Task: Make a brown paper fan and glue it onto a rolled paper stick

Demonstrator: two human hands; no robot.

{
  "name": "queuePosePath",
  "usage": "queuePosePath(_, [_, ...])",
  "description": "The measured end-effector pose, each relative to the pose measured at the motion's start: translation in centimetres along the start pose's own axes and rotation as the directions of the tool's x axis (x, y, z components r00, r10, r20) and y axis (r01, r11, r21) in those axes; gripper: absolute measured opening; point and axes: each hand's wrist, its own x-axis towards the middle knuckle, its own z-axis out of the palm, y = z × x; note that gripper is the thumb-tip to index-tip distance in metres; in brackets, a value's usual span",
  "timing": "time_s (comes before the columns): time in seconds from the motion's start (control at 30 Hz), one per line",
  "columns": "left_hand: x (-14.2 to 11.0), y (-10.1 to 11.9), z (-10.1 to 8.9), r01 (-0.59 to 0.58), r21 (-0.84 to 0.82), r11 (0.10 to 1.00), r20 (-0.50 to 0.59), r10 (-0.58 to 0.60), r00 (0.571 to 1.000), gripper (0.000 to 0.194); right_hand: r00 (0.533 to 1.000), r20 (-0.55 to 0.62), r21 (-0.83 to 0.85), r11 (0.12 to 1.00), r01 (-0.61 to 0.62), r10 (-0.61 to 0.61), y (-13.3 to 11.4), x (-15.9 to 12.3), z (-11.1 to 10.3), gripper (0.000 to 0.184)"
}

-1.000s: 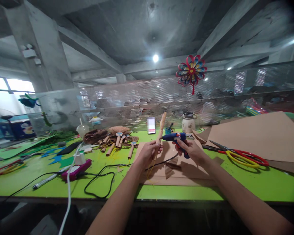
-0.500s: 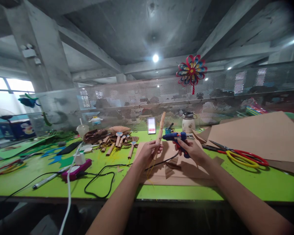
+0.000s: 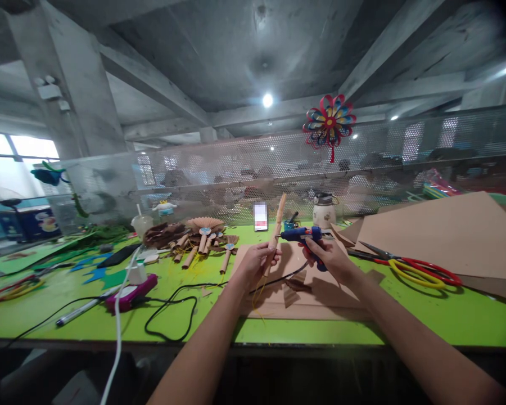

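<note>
My left hand is closed around a rolled brown paper tube, held tilted with its top leaning slightly right. Yellow string hangs below that hand. In my right hand is a blue hot glue gun, gripped by its handle and pointing left. Its nozzle tip is at the tube's side, just above my left fingers; whether it touches I cannot tell. Under both hands lies a sheet of brown cardboard with dark pleated paper scraps on it.
Paper fans with tube handles are piled at left. Scissors with red and yellow handles lie at right before large cardboard sheets. A purple power strip and black cord are at left. A phone and a jug stand behind.
The paper tube's top has shifted very slightly to the right. Both hands keep almost the same place, with the glue gun still at the tube.
</note>
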Motion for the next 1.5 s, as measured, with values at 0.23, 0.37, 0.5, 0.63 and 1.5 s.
queuePosePath(0.23, [0.3, -0.2, -0.4, -0.007, 0.008, 1.000, 0.006, 0.007, 1.000, 0.011, 0.999, 0.034, -0.032, 0.999, -0.003, 0.004, -0.5, -0.2, 0.3, 0.052])
queuePosePath(0.37, [0.2, -0.1, -0.3, -0.017, 0.005, 1.000, -0.003, 0.017, 1.000, 0.007, 0.999, 0.044, -0.029, 0.999, -0.017, 0.018, -0.6, -0.3, 0.3, 0.052])
queuePosePath(0.5, [0.0, 0.1, -0.1, -0.006, 0.006, 1.000, -0.002, 0.006, 1.000, 0.004, 1.000, -0.002, -0.028, 1.000, -0.007, 0.007, 0.0, -0.1, 0.0, 0.050])
queuePosePath(0.63, [0.0, 0.1, -0.1, 0.005, 0.013, 1.000, -0.008, -0.005, 1.000, 0.003, 1.000, 0.004, -0.058, 0.998, 0.026, -0.026, 0.2, -0.1, -0.1, 0.050])
queuePosePath(1.5, [0.2, -0.2, -0.7, -0.012, -0.018, 1.000, 0.009, 0.012, 1.000, 0.009, 0.999, 0.031, 0.033, 0.999, 0.008, -0.009, 0.4, -0.2, -0.1, 0.044])
